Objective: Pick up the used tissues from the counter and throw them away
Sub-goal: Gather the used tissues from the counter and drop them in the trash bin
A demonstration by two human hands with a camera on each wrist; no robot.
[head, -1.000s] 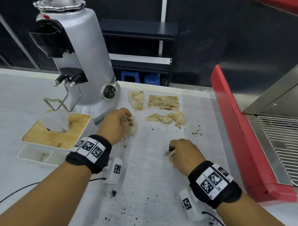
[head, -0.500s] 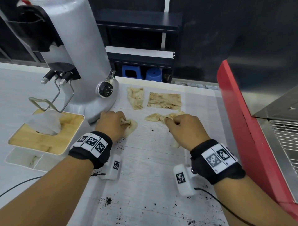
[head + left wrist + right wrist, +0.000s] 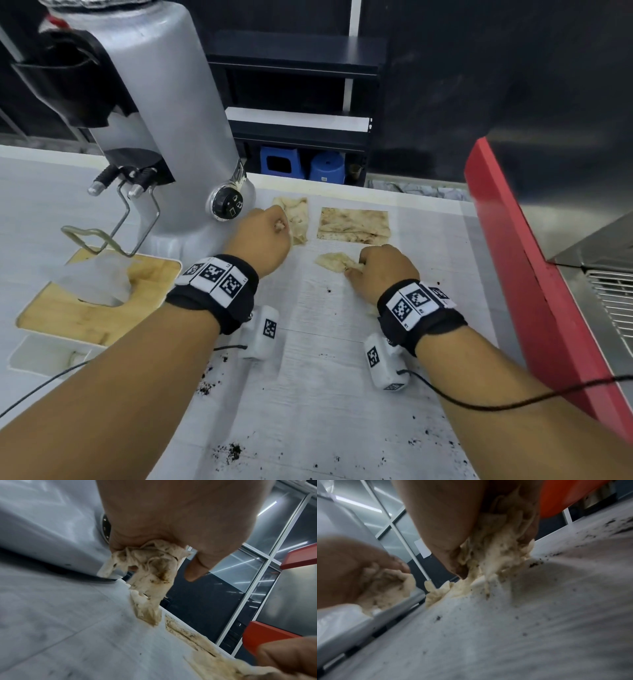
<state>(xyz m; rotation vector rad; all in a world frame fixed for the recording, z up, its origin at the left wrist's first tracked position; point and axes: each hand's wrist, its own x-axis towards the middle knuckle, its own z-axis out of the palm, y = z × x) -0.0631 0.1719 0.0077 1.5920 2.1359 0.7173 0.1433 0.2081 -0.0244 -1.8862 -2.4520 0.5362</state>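
Stained, beige used tissues lie on the white counter [image 3: 308, 377]. My left hand [image 3: 279, 228] grips a crumpled tissue wad [image 3: 150, 563] and hovers over a folded tissue [image 3: 298, 219] beside the grinder's base. To its right a flat stained tissue [image 3: 354, 222] lies spread out. Just in front of that, my right hand [image 3: 358, 267] is curled round another crumpled tissue [image 3: 334, 260], which still touches the counter. In the right wrist view that tissue wad [image 3: 496, 547] bunches between thumb and fingers.
A tall silver grinder [image 3: 164, 137] stands at the back left, with a wooden-lidded tissue box [image 3: 96, 308] in front of it. A red-edged machine [image 3: 534, 291] walls off the right side. Dark coffee grounds [image 3: 233, 448] speckle the near counter. The counter's far edge runs just behind the tissues.
The left hand carried its wad forward to the folded tissue. The right hand moved from the near counter up to the crumpled tissue and curled round it.
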